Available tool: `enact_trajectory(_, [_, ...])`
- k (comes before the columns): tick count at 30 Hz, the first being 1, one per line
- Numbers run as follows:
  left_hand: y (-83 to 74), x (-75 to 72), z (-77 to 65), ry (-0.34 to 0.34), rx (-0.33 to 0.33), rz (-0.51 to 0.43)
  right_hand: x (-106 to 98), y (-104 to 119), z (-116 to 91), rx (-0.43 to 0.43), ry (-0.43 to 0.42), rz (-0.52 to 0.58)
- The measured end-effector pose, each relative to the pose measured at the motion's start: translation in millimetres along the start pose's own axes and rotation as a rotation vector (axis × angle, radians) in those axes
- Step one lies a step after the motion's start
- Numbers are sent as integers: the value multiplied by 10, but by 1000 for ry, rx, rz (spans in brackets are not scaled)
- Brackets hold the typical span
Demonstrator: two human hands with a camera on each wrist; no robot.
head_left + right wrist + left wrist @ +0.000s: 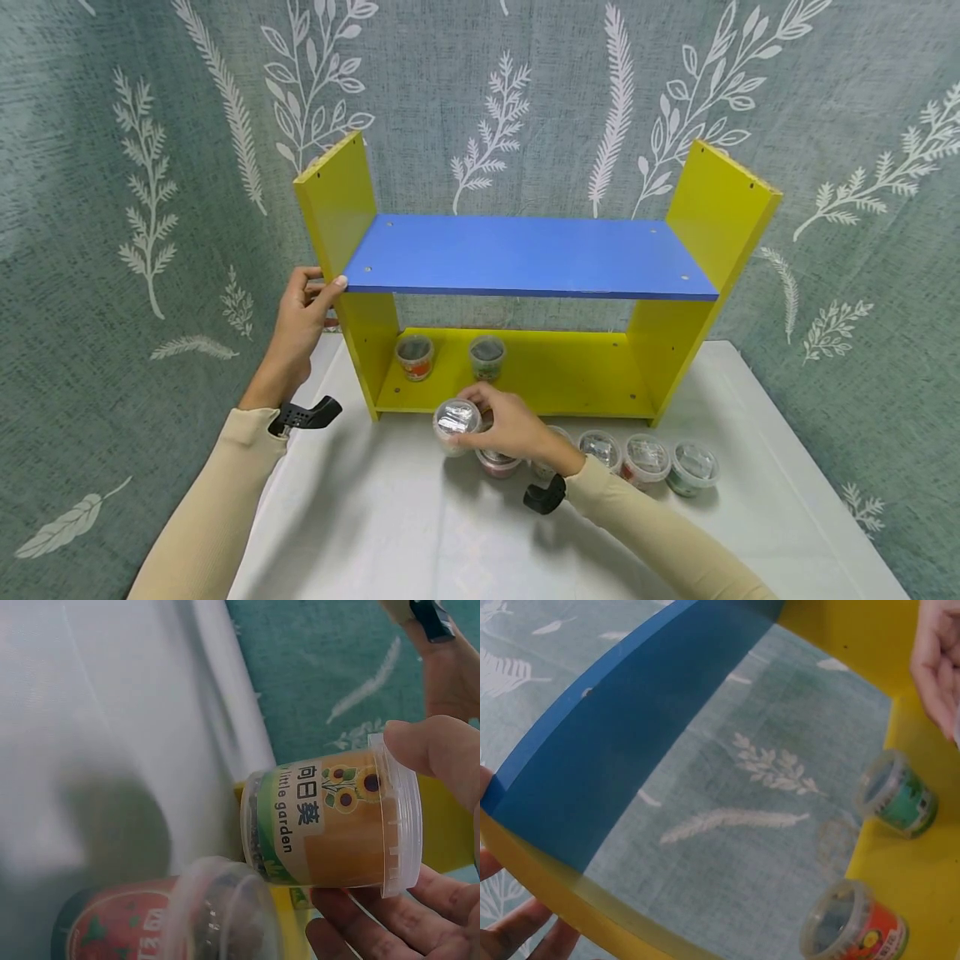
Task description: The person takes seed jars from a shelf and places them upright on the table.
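Observation:
My right hand (513, 425) holds a clear plastic cup (456, 423) by its lidded rim, above the table in front of the shelf unit. In the right wrist view the cup (330, 821) has an orange label with sunflowers and "little garden" on it; thumb and fingers lie on opposite sides of its lid. My left hand (303, 321) grips the yellow left side panel (341, 208) of the shelf unit, thumb at the front corner of the blue shelf (525, 254). On the yellow bottom shelf (562, 375) stand a red-labelled cup (415, 358) and a green-labelled cup (487, 357).
Several more lidded cups line the white table (405, 533) before the unit, including a pinkish one (498, 462) below my right hand and a green one (693, 468) at the right end. A patterned green cloth (555, 100) hangs behind.

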State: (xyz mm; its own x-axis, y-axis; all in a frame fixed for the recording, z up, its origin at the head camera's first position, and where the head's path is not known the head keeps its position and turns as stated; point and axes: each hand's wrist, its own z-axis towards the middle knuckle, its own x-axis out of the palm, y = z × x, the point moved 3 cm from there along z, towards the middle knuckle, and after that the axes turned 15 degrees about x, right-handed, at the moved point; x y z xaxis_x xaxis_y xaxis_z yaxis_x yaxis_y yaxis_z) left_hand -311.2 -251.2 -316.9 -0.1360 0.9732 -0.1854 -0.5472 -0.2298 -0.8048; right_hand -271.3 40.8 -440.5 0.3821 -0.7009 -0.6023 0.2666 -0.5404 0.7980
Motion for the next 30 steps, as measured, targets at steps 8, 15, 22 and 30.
enact_trajectory(8, [-8,-7,0,2,4,-13,85,8,22,-2,-22,-43])
enact_trajectory(15, [-26,-12,5,4,7,-18,168,-32,53,23,-42,-89])
enact_trajectory(22, [-26,-24,-3,12,1,-17,263,-55,87,22,-32,-128])
enact_trajectory(30, [-35,-13,-4,12,-6,-24,348,-118,104,30,-51,-194])
